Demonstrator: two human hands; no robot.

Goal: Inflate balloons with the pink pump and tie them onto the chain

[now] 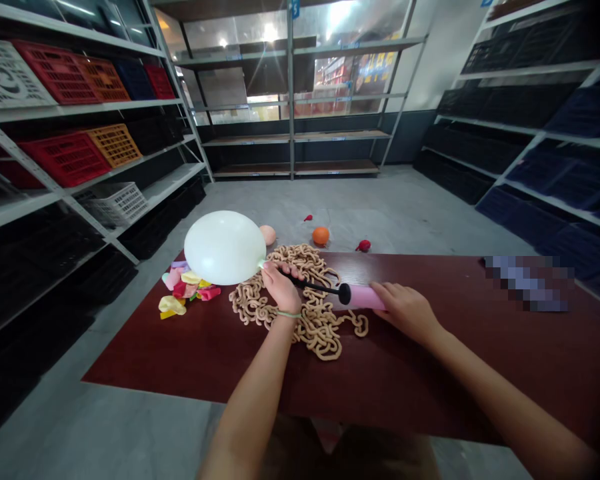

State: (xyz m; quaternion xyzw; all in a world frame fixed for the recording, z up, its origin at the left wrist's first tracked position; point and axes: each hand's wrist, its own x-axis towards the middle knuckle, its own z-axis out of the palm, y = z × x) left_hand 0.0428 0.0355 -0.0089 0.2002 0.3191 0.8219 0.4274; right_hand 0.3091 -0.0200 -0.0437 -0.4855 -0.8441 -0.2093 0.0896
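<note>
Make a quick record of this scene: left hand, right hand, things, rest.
Left hand: holds the neck of the white balloon at the black pump nozzle
Right hand: on the pink hand pump
Things: tangled tan cord under the left hand, on the dark red table
Rest: loose deflated balloons; orange balloon on the floor; crates on shelves

Round white balloon (225,247), inflated — pink hand pump (361,297) lying sideways, black hose (315,285) toward the balloon
</note>
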